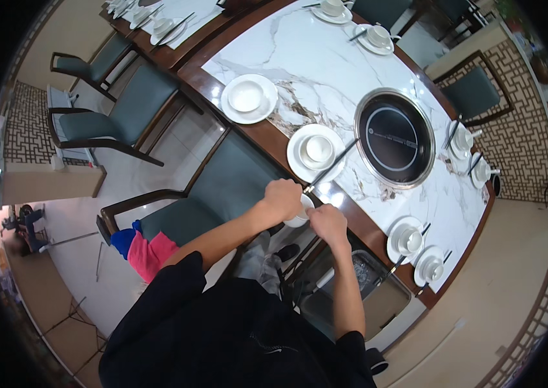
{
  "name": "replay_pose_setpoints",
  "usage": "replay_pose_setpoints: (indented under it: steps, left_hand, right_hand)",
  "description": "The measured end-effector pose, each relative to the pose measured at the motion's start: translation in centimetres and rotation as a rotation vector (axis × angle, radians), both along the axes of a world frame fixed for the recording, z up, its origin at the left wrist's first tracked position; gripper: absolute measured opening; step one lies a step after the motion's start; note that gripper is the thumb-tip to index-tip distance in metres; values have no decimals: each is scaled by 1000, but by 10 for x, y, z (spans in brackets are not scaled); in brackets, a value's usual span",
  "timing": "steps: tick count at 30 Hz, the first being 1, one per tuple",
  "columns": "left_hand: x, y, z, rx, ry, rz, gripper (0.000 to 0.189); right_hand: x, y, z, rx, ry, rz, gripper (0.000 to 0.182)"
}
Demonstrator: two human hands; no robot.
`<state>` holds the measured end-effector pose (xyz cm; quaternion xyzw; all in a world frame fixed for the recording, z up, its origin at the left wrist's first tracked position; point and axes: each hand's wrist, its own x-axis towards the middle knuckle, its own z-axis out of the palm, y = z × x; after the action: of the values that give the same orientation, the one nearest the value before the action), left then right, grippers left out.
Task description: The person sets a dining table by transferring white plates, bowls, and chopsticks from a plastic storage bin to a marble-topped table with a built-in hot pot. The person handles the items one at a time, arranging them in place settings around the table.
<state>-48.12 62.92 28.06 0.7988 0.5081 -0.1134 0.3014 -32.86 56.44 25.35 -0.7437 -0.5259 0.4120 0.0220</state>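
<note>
Both my hands hold a small white ceramic dish [297,221], probably a bowl, just off the table's near edge. My left hand [281,199] grips its upper left side, and my right hand [329,222] has its fingers at the right rim. Part of the dish is hidden behind the fingers. Right beyond them, a place setting has a white plate [295,151], a stacked bowl and cup [319,148], and dark chopsticks [334,165] lying across the plate's right side. Further left, another plate [226,109] carries only a white bowl [245,96].
A round cooktop [392,138] is set in the marble-patterned table [303,63]. More place settings [409,238] line its edges. A padded chair [225,174] stands at my left, with pink and blue cloths [150,254] on its arm. A cart with a grey bin [390,315] is at my right.
</note>
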Motion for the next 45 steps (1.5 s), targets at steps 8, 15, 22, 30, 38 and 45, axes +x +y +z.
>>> replay_pose_setpoints:
  steps: [8,15,22,30,38,45]
  left_hand:
    - [-79,79,-7,382,-108,282,17]
    - [-132,156,-46,592,-243,464,27]
    - [-155,218,-73,624,-195,426,27]
    - [-163,252,-94,518,-235,470,25]
    - [-159,258,-113,459,-201,499,27]
    - [-154,251,-110,458,-179,524,32]
  right_hand:
    - [-69,126,1,113,-45,159,53]
    - [-132,215,-22,212,-58,97,52]
    - [-173,265,-41,246,-108,11,53]
    - [-183,295,-68,220,-82,-107,53]
    - [-176,304,-97,157,-20,-146,51]
    - [-176,297,-82,90,63,-205,56]
